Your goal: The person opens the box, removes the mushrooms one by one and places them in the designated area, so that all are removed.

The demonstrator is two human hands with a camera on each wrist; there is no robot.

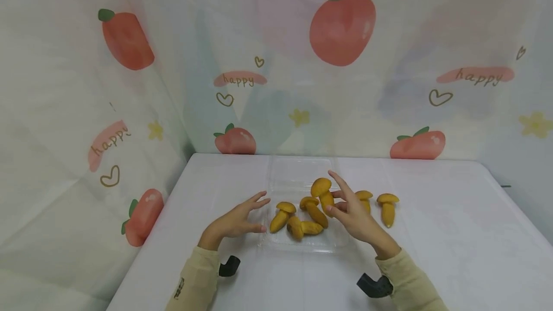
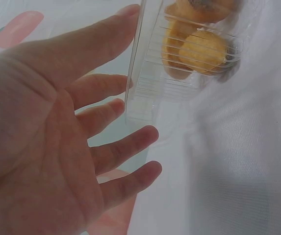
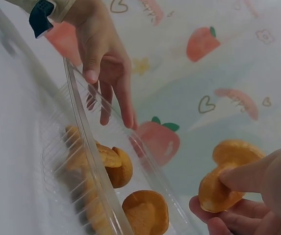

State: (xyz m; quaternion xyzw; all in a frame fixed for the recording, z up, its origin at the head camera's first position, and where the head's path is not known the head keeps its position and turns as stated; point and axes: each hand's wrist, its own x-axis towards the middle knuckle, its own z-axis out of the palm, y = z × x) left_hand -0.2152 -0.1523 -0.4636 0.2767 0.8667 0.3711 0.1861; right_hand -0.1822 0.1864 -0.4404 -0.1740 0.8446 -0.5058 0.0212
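Observation:
A yellow-brown mushroom (image 1: pixel 321 195) is pinched between the thumb and fingers of my right hand (image 1: pixel 360 220), cap upward over the right side of a clear plastic box (image 1: pixel 319 250). In the right wrist view, the thumb presses on the held mushroom (image 3: pixel 223 183). Three more mushrooms, one of them tilted (image 1: pixel 282 217), lie in the box. My left hand (image 1: pixel 235 221) is at the box's left side, fingers spread and nothing held. The left wrist view shows its thumb right at the plastic rim (image 2: pixel 139 63).
Two mushrooms stand on the white table to the right, one (image 1: pixel 364 198) partly behind my right hand and another (image 1: pixel 388 210) farther out. The box's clear lid (image 1: pixel 302 164) lies folded back toward the printed curtain (image 1: pixel 276 37). Black wrist straps (image 1: pixel 375 286) sit below both hands.

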